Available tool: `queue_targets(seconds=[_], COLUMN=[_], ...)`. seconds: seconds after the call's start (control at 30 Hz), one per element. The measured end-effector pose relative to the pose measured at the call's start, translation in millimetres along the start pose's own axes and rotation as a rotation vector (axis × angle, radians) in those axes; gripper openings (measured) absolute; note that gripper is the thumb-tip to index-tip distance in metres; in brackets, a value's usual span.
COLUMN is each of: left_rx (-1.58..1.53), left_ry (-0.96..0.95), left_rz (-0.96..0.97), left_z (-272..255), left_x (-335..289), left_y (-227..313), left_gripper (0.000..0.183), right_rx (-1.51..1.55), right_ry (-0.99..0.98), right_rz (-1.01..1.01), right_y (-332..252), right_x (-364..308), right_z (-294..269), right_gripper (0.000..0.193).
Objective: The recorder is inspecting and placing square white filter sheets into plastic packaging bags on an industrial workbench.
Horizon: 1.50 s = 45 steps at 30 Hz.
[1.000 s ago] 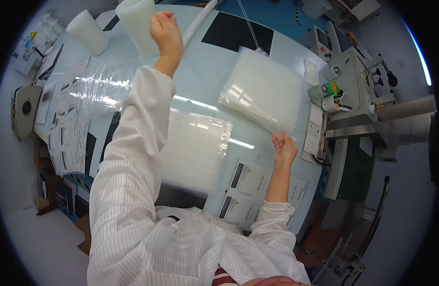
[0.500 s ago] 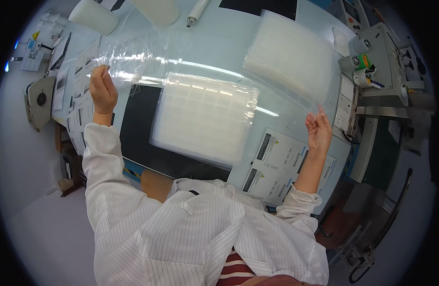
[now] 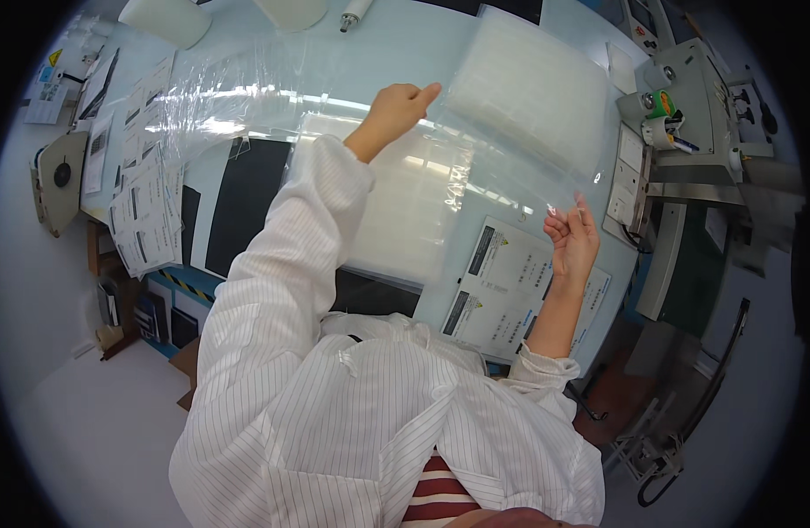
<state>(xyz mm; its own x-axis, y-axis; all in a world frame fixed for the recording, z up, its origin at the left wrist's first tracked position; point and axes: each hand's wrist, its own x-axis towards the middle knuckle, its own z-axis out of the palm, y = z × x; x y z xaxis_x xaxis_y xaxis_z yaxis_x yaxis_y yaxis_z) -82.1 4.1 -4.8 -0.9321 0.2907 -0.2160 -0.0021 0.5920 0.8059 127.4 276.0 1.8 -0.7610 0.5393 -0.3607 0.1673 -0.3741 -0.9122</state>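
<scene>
- Hazard: the clear film [image 3: 515, 172] could crease or tear at its near edge, judged likely if the 2 hands pull unevenly.
- Hazard: the right translucent stack [image 3: 533, 92] could shift out of square if film clinging to it drags the upper layers.
- Left hand [image 3: 394, 113]: fingers curled, tips beside the stack's left edge; whether they pinch film cannot be told.
- Right hand [image 3: 572, 242]: thumb and fingertips pinched on the film's near right corner; other fingers loosely bent.
- Hands: well apart.
- Film location: on the worktop [image 3: 405, 48], between the hands, along the right stack's near side.
- Left translucent stack [image 3: 414, 211]: partly beneath the left forearm.
- Printed sheets [image 3: 502, 282]: near the right forearm.
</scene>
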Motion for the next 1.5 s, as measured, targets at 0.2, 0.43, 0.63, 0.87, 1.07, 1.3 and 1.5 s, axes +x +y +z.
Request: queue_targets(seconds=[0.2,0.43,0.63,0.87,1.07,1.3,1.5], left_rx=[-0.113,-0.051,0.074,0.468,0.231,0.139,0.388], left_ry=[0.111,0.421,0.402,0.480,0.159,0.018,-0.005], left_rz=[0.197,0.193,-0.023,0.133,0.604,0.894,1.100], left_z=[21.4,-64.8,-79.8,-72.8,15.2,103.4,151.1], left_x=[-11.5,-141.4,-215.6,-162.3,-76.1,-29.6,-23.4], left_y=[-0.9,-56.6,-125.2,-71.7,39.1,110.2,114.0], left_gripper=[0.029,0.016,0.019,0.026,0.011,0.019,0.032], right_rx=[-0.101,-0.153,-0.358,-0.469,-0.524,-0.258,0.381], right_ry=[0.011,-0.273,-0.333,0.131,0.550,0.255,-0.097], right_rz=[-0.023,0.017,0.202,-0.301,-0.417,-0.228,-0.074], right_y=[-4.8,43.4,72.7,43.3,15.1,-11.7,-1.7], right_x=[-30.5,-102.7,-137.4,-5.6,158.7,121.6,48.5], right_z=[24.2,58.7,80.5,37.6,-37.1,-19.1,4.9], right_gripper=[0.045,0.040,0.035,0.029,0.033,0.019,0.007])
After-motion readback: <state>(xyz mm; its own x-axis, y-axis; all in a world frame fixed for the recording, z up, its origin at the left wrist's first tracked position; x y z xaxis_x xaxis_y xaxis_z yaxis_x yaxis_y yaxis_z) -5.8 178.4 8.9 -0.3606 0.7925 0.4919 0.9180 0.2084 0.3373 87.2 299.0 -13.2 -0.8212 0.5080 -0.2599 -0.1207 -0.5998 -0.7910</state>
